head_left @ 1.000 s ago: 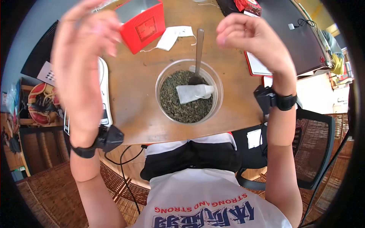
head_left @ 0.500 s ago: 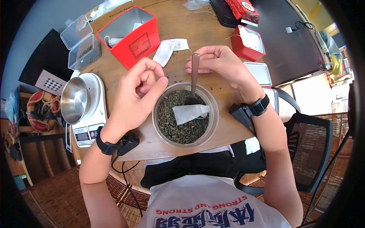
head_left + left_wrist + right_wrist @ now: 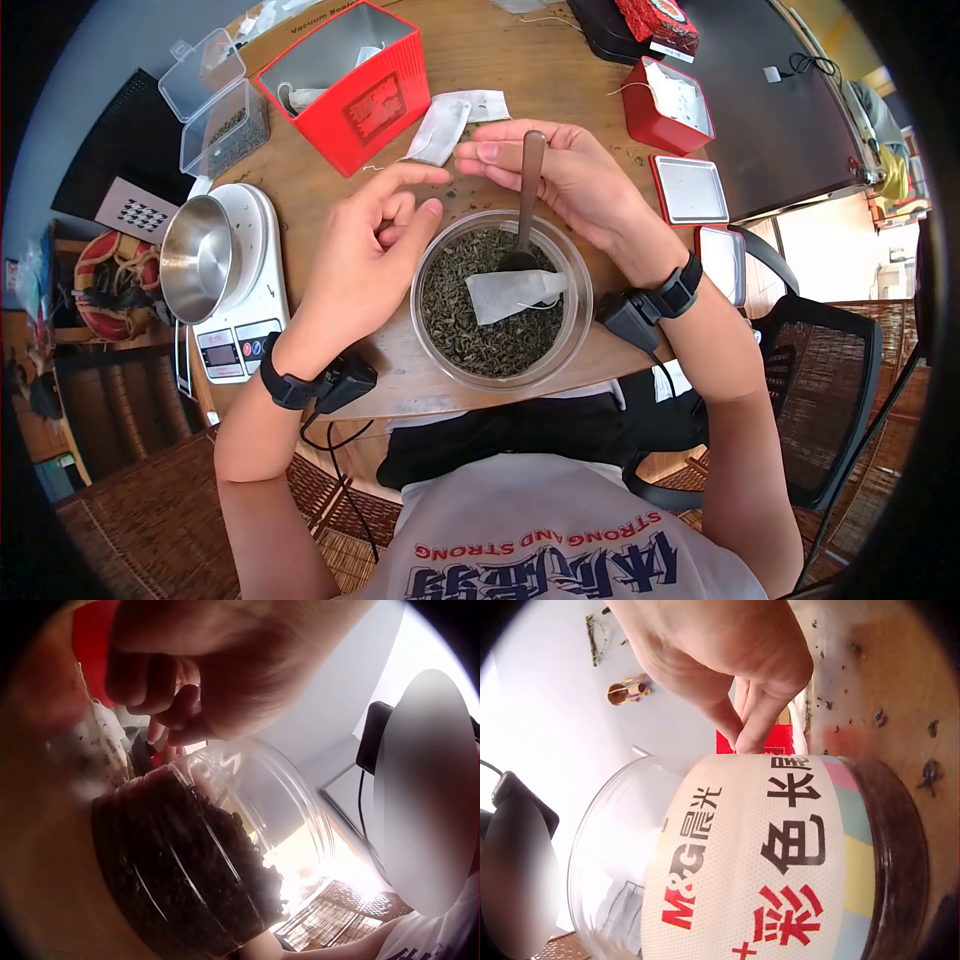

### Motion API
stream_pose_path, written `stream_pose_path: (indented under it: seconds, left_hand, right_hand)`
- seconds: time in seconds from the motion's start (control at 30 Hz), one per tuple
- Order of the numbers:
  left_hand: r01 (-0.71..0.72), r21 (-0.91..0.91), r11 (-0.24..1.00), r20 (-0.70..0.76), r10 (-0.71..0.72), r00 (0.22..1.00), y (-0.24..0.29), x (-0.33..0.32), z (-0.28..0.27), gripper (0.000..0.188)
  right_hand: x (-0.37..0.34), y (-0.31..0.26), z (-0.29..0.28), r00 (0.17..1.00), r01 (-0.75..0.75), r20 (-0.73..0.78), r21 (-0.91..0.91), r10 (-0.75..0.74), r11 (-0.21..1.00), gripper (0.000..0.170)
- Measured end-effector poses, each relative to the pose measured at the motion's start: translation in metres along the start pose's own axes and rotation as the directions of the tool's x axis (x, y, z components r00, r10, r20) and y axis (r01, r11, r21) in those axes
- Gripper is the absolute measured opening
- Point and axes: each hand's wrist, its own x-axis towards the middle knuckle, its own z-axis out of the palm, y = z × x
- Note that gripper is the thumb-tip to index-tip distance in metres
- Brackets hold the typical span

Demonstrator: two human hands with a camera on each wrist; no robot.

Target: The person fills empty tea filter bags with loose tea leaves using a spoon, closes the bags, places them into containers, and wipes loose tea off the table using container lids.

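Note:
Dark dried tea leaves point(image 3: 470, 335) fill a round clear plastic tub point(image 3: 418, 310) near the table's front edge. On the leaves lies a plump white tea bag point(image 3: 500, 297) with its string, and a spoon point(image 3: 531, 185) stands in them, handle up. My left hand point(image 3: 355, 250) hovers at the tub's left rim, index finger reaching forward, other fingers loosely bent, nothing visible in it. Beyond the rim, my right hand point(image 3: 570, 185) lies behind the spoon handle, fingers nearly straight and thumb along them, no held thing showing. Its fingertips overlap flat white tea bags point(image 3: 440, 128).
At the back left stands an open red tin point(image 3: 375, 110) with bags inside. A steel bowl point(image 3: 197, 255) sits on a kitchen scale point(image 3: 255, 285) at left, by a clear hinged box point(image 3: 225, 135). At right are a smaller red tin point(image 3: 665, 115) and shallow lids point(image 3: 692, 190).
Both hands came down from raised positions at either side and drew together by the tub. Over the last half second the right hand moved slightly left. Tea bag and spoon stay in the tub.

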Motion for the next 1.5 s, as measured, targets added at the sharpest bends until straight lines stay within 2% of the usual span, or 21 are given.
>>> stream_pose_path:
  seconds: [0.1,0.33,0.4,0.63,0.7,0.9,1.13,1.43,1.5]
  left_hand:
    - [-0.003,-0.001,1.000,-0.014,0.003,1.000,0.000,0.000,0.001,0.021]
    - [-0.011,0.009,1.000,-0.101,0.012,0.995,-0.007,0.004,0.002,0.020]
    - [-0.005,0.020,1.000,-0.096,0.007,0.995,-0.006,0.004,0.002,0.020]
    - [-0.006,0.047,0.999,-0.092,0.010,0.996,-0.006,0.004,0.002,0.021]
    - [-0.009,0.041,0.999,-0.091,0.013,0.996,-0.007,0.003,0.002,0.021]
    - [-0.005,0.037,0.999,-0.083,0.008,0.997,-0.005,0.002,0.003,0.020]
    - [-0.049,0.041,0.998,-0.091,0.052,0.994,-0.007,0.002,0.002,0.019]
    - [-0.039,0.061,0.997,-0.087,0.044,0.995,-0.006,0.002,0.001,0.018]
    - [-0.041,0.060,0.997,-0.088,0.046,0.995,-0.006,0.002,0.001,0.018]
  right_hand:
    - [0.001,0.003,0.001,0.999,0.019,0.030,0.055,-0.021,0.998,0.033]
    - [0.001,0.007,0.001,0.995,0.050,0.087,0.028,-0.053,0.998,0.032]
    - [-0.001,0.008,0.000,0.996,0.058,0.077,-0.040,-0.055,0.998,0.034]
    - [0.001,0.012,-0.003,0.998,0.048,0.035,-0.060,-0.046,0.997,0.030]
    - [0.001,0.012,-0.002,0.998,0.068,0.024,-0.100,-0.066,0.993,0.024]
    - [0.000,0.009,-0.003,0.998,0.061,0.042,-0.146,-0.056,0.987,0.025]
    - [-0.004,0.007,0.001,0.995,0.082,0.077,-0.152,-0.071,0.985,0.028]
    - [-0.003,0.007,-0.001,0.992,0.104,0.083,-0.154,-0.092,0.983,0.026]
    - [-0.001,0.009,-0.004,0.988,0.118,0.117,-0.126,-0.104,0.985,0.030]
